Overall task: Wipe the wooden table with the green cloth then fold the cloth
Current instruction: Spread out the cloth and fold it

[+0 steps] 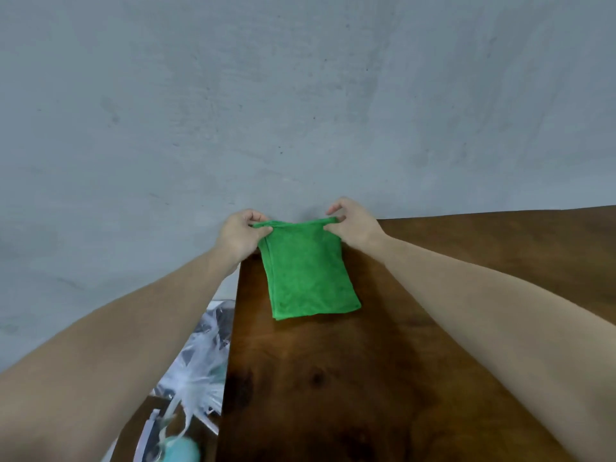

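Both hands, left hand [240, 234] and right hand [354, 225], pinched the folded green cloth's [308, 273] far corners above the desk [416, 361]; crumpled plastic [203, 358], possibly bags, lay left of the desk.

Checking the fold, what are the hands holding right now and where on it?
Both hold the green cloth: left hand pinches its far left corner, right hand its far right corner.

Bare grey concrete wall [300, 95]
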